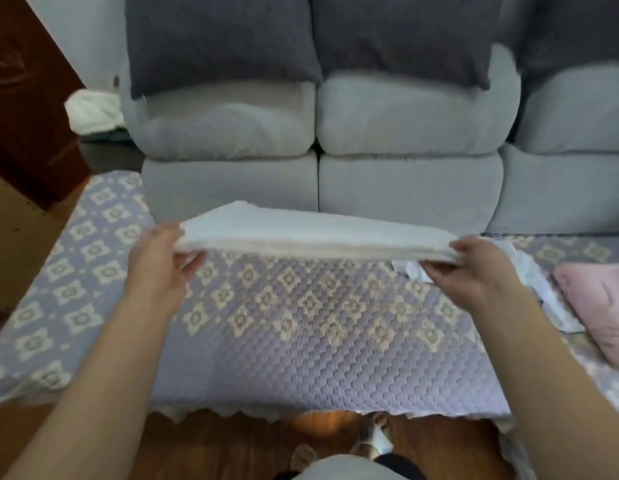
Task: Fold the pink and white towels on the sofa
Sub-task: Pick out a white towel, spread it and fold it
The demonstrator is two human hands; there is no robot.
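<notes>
- Far left, off the sofa's end, a bundle of white cloth sits on a low surface; you cannot tell whether it is one of the towels to fold.
- Your left hand pinches the left end of the white towel, thumb on top and fingers curled beneath.
- The white towel hangs in the air between your hands, already doubled into a long flat band of several layers, above the quilted cover on the sofa seat and not touching it.
- Your right hand grips the towel's right end the same way, fingers pressed together under the stacked edges.
- Just beyond your right hand, more white cloth lies crumpled on the cover, and beside it the pink towel lies unfolded at the right edge.
- Step in hand, by my reading: the white towel is mid-fold, with the pink one not yet begun.
- The next move likely calls for bringing your two hands together end to end, or laying the band on the cover first; keep the layered edges aligned so they do not slip apart.
</notes>
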